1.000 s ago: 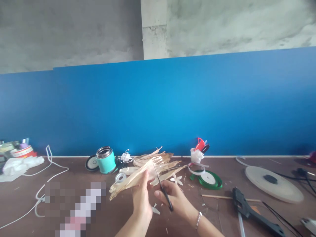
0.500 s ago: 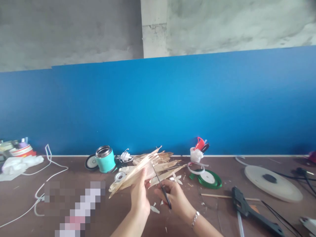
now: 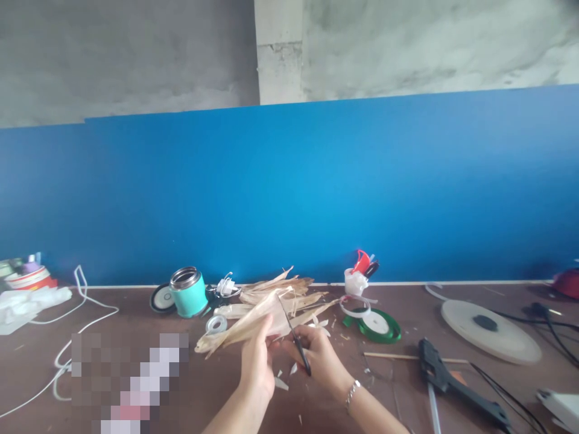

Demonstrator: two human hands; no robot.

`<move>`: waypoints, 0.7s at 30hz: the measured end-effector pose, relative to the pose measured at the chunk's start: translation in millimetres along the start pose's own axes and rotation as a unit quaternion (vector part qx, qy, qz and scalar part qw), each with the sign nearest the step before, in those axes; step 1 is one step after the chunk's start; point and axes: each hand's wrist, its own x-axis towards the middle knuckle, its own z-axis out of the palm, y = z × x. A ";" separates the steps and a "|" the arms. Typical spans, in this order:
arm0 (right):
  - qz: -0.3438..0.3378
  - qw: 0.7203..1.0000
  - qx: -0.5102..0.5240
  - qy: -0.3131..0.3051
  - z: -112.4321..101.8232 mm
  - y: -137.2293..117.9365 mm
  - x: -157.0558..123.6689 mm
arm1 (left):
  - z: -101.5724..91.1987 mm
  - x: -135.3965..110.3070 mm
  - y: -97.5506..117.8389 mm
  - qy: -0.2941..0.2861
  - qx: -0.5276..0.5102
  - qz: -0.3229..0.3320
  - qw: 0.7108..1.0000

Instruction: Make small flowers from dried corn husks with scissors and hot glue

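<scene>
My left hand (image 3: 256, 360) is closed on a pale dried corn husk (image 3: 275, 308), its thumb lying along the sheet. My right hand (image 3: 324, 360) grips dark-handled scissors (image 3: 299, 348), whose blade points up and left along the husk's right edge. How far the blades are apart I cannot tell. Behind the hands lies a pile of more dried husks (image 3: 301, 287). Small white petal-shaped cuttings (image 3: 281, 383) are scattered near my wrists, and others (image 3: 319, 326) lie just beyond my right hand.
Left of the husks are a turquoise open jar (image 3: 188, 295) and a clear tape roll (image 3: 216, 324). To the right stand a green ribbon spool (image 3: 382, 325), a small white cup with pens (image 3: 355, 281), a black glue gun (image 3: 446, 377) and a pale round disc (image 3: 493, 337).
The held husk shows more broadly beside the blade, while the scissors stay at its right edge. The whole view has shifted slightly.
</scene>
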 end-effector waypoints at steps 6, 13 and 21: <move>-0.032 0.999 0.011 0.003 -6.2 1.4 1.9 | -3.1 1.7 -7.4 -0.035 0.016 0.013 0.999; 0.002 0.999 0.015 0.028 -9.2 -4.2 3.0 | -4.9 10.7 -7.5 -0.035 0.024 0.026 0.999; -0.066 0.984 0.147 0.080 -24.2 -11.5 3.8 | -6.7 10.0 9.1 -0.201 0.181 0.005 0.963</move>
